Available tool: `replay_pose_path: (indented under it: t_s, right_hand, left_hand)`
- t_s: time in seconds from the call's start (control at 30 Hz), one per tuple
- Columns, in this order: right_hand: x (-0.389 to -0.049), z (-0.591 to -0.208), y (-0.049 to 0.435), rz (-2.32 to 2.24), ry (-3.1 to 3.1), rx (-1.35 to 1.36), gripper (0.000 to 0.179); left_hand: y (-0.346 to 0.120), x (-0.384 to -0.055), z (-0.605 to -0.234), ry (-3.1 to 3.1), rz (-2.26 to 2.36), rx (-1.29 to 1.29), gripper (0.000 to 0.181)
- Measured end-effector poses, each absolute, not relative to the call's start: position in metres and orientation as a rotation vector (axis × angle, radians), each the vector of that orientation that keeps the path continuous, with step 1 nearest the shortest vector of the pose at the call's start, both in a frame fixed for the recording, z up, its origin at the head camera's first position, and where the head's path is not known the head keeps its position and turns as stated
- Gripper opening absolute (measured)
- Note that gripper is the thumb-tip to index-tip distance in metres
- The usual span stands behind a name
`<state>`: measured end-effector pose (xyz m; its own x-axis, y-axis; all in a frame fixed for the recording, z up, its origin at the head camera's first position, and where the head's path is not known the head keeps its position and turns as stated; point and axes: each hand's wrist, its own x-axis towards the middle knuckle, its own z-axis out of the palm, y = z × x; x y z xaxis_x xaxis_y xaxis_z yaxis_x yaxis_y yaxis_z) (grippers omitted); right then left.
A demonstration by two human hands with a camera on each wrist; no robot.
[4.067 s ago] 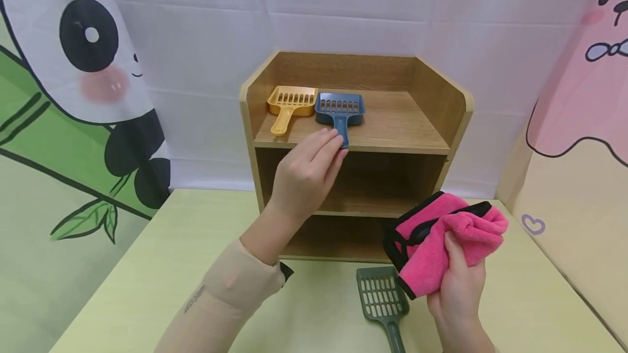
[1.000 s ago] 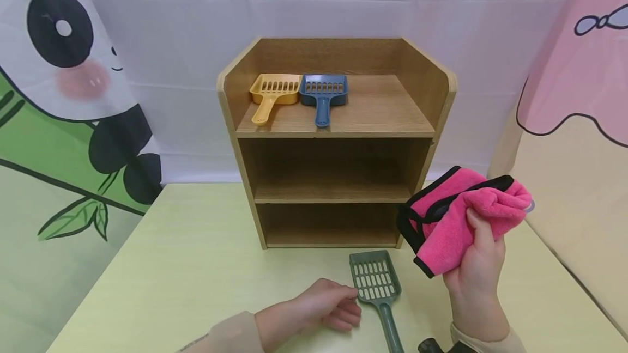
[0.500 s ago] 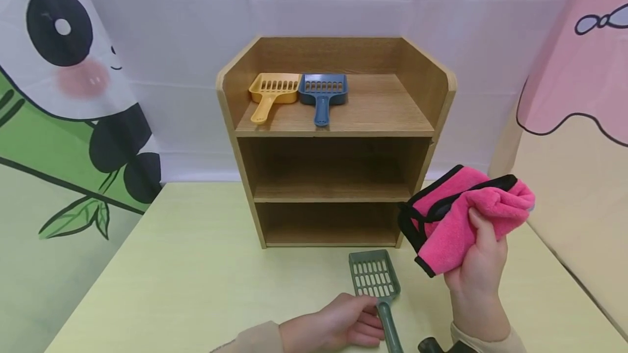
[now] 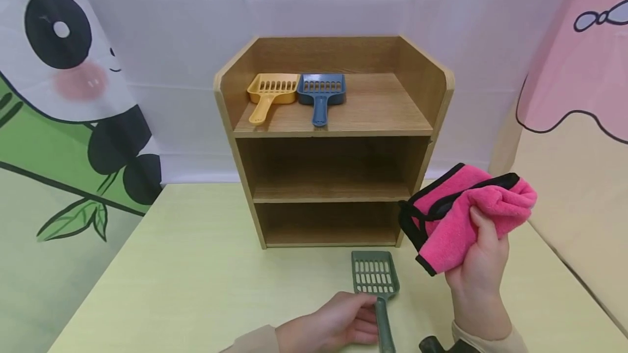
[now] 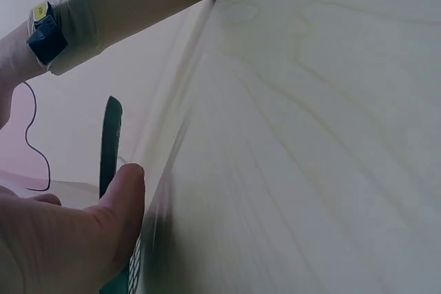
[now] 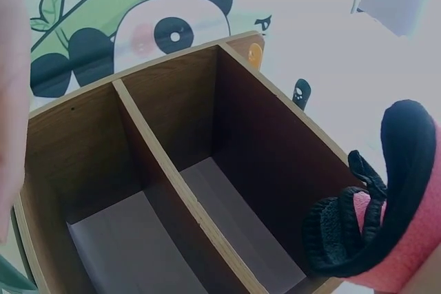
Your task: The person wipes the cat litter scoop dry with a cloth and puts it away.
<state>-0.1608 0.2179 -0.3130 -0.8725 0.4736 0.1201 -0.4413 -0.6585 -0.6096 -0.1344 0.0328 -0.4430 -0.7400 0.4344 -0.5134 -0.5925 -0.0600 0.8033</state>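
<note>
In the head view, my left hand (image 4: 343, 320) pinches a dark green slotted litter scoop (image 4: 383, 317) where its handle begins. The scoop's head points toward the shelf. Seen from the left wrist, the thumb (image 5: 124, 201) presses along the handle (image 5: 110, 142), which sticks up past it. Bunched in my right hand (image 4: 481, 271) is a pink towel (image 4: 466, 217) with black edging, raised over the table's right side. The right wrist view shows the towel's black edge (image 6: 406, 170). A yellow litter scoop (image 4: 265, 103) and a blue one (image 4: 320, 103) lie side by side above.
A small wooden shelf unit (image 4: 387, 102) stands at the back of the pale yellow table (image 4: 196, 266). Both scoops rest on its top level, left of middle, with two compartments below. Printed cloth (image 4: 196, 70) hangs behind.
My left hand has come down from the blue scoop's handle to the green scoop and taken hold of it. The blue scoop now lies straighter. The green handle has swung slightly left.
</note>
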Motion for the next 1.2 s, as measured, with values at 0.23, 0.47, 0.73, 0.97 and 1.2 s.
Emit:
replay_pose_path:
  t_s: [0.23, 0.47, 0.73, 0.97, 1.2]
  right_hand:
    - [-0.161, -0.314, 0.217, 2.474, -0.9, -0.073, 0.037]
    - [-0.161, -0.314, 0.216, 2.476, -0.911, -0.069, 0.037]
    - [-0.161, -0.315, 0.216, 2.487, -0.951, -0.079, 0.039]
    - [-0.161, -0.317, 0.217, 2.5, -0.96, -0.108, 0.04]
    - [-0.164, -0.318, 0.216, 2.491, -0.987, -0.117, 0.036]
  left_hand:
    - [0.005, -0.138, -0.441, 1.545, 1.934, -0.154, 0.028]
    - [-0.035, -0.151, -0.435, 1.584, 2.006, -0.168, 0.031]
    - [-0.066, -0.171, -0.432, 1.644, 2.123, -0.206, 0.041]
    - [-0.065, -0.186, -0.435, 1.633, 2.243, -0.22, 0.039]
    - [-0.061, -0.194, -0.435, 1.602, 2.352, -0.196, 0.031]
